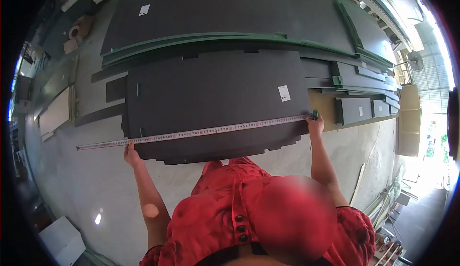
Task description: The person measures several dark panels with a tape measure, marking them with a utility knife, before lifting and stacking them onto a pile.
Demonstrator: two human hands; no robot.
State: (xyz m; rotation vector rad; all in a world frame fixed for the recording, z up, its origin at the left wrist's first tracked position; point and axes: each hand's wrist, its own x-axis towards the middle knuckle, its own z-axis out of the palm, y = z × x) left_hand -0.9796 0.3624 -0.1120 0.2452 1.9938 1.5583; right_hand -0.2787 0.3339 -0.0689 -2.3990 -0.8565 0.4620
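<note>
While the tape measure [215, 130] spans the board [215, 88], our L hand [130, 153] pinches it, R hand [315, 123] clamps its end.

The tape measure [191, 133] is drawn out long. Its pale, yellowed blade with dark numerals lies flat across the dark panel [215, 84], a little in from the panel's near edge and roughly parallel to it. Its green case [315, 115] (only partly seen) sits at the panel's right edge, and the free end sticks out well past the panel's left edge. The panel itself is matt charcoal, flat and roughly rectangular with notched edges — a small white label [284, 93] sits near its right side.
</note>
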